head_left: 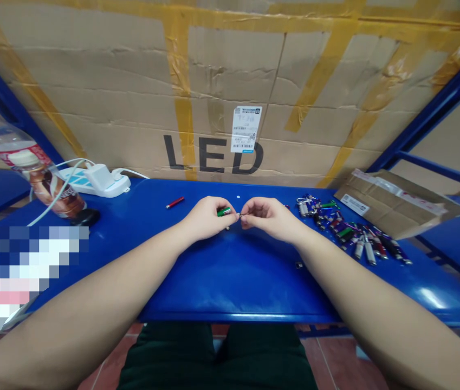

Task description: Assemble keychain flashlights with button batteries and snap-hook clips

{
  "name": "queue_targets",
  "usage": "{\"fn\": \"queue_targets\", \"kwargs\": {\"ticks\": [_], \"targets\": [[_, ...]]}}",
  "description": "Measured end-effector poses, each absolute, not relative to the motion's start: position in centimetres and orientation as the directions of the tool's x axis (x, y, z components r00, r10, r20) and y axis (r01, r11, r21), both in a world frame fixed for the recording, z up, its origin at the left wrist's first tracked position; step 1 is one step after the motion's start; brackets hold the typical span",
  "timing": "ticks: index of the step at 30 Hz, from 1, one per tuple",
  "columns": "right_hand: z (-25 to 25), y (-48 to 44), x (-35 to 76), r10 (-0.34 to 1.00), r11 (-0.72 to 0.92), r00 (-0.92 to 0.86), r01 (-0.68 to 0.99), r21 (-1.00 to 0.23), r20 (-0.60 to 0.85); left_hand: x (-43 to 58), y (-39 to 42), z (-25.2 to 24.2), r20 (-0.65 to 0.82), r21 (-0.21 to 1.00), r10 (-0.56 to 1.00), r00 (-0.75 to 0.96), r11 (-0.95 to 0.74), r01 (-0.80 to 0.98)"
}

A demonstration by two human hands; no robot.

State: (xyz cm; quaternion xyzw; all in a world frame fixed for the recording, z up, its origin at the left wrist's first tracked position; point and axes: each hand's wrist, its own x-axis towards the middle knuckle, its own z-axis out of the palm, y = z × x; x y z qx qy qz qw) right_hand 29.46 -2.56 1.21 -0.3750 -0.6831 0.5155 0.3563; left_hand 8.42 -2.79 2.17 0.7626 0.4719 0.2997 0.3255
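My left hand (205, 219) is closed around a small green tube (224, 212) with a shiny surface, its thumb and fingertips pressed together. Close beside it on the right, my right hand (268, 216) pinches a tiny dark piece (240, 215) between thumb and fingers. The two hands' fingertips almost meet there, and I cannot make out what the piece is. A small metallic part (227, 228) shows just under the left hand. Farther left lies a slim red tube (175, 203) with a silver end. Near my right forearm rests a small silver cap-like part (298, 265).
Several small coloured metal tubes with clips lie in a pile (345, 232) on the blue table (230, 287). Behind them sits a small carton (400, 206). At left are a white power strip (111, 184) and drink bottles (57, 189). A large cardboard box (132, 97) stands behind.
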Motion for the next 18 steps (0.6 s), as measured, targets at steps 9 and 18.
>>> {"fn": "queue_targets", "kwargs": {"ticks": [9, 18], "targets": [[0.5, -2.4, 29.2, 0.900, 0.136, -0.422, 0.037, -0.990, 0.108, 8.2, -2.7, 2.2, 0.146, 0.773, 0.889, 0.434, -0.376, 0.511], [0.1, -2.0, 29.4, 0.920, 0.121, -0.384, 0.092, -0.988, 0.077, 7.7, -2.2, 1.3, 0.010, 0.810, 0.933, 0.358, -0.218, 0.545]]}}
